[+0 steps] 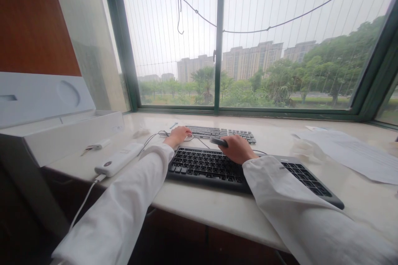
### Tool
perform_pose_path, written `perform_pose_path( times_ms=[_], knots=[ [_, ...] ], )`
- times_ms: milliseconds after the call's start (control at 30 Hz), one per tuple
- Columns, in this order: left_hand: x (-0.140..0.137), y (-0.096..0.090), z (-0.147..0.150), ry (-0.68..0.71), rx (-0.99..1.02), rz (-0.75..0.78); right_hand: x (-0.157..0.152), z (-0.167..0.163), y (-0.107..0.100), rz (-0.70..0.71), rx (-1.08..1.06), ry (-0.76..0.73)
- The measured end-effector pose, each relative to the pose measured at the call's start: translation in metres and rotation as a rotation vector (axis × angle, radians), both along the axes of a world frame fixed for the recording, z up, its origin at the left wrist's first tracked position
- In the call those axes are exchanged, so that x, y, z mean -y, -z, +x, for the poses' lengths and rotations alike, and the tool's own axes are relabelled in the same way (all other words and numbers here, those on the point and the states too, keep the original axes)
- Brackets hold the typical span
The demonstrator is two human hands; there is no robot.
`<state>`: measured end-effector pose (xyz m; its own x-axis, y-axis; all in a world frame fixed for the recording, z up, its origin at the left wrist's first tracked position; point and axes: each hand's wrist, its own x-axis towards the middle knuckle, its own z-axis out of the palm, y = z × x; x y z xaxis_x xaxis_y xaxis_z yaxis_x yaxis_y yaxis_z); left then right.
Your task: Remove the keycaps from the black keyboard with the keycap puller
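A black keyboard [203, 165] with most keycaps off its bare key sockets lies in front of me, a few caps left at its lower left. Behind it, the loose grey keycaps [211, 132] are laid in rows like a keyboard. My right hand [238, 149] is closed around a dark, oblong hand-held tool [218, 141] above the keyboard's back edge; its exact kind is unclear. My left hand [179, 135] rests at the left end of the keycap rows. Its fingers are bent together, and anything between them is hidden.
A white power bank [120, 160] with a cable lies at left, near a small white item with keys [98, 145]. Beyond them stands an open white box [74, 132]. Papers [345, 149] and a crumpled clear bag [304, 148] lie at right. A window [217, 109] backs the counter.
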<state>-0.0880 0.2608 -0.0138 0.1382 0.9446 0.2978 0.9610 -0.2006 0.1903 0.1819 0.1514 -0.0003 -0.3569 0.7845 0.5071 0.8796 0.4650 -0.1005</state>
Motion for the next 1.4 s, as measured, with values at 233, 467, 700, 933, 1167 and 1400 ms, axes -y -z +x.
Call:
perform_pose_path(
  times_ms=[233,467,700,933,1167,1400],
  knots=[
    [0.002,-0.001,0.001,0.002,0.002,-0.003,0.001,0.0,-0.001,-0.011,0.001,-0.007],
    [0.004,-0.002,0.001,0.004,0.004,-0.001,0.0,0.0,0.0,-0.001,-0.016,-0.005],
    [0.004,-0.003,0.001,0.006,-0.009,-0.008,0.002,-0.001,0.0,-0.009,-0.015,-0.01],
    [0.008,-0.008,0.002,0.012,-0.05,0.002,0.003,-0.001,-0.002,-0.01,-0.013,-0.014],
    [0.009,-0.013,0.002,0.034,-0.113,0.042,0.005,0.0,-0.003,-0.021,-0.02,-0.006],
    [0.012,-0.017,-0.005,0.001,-0.135,0.105,0.007,0.001,-0.005,-0.012,-0.016,0.0]
  ],
)
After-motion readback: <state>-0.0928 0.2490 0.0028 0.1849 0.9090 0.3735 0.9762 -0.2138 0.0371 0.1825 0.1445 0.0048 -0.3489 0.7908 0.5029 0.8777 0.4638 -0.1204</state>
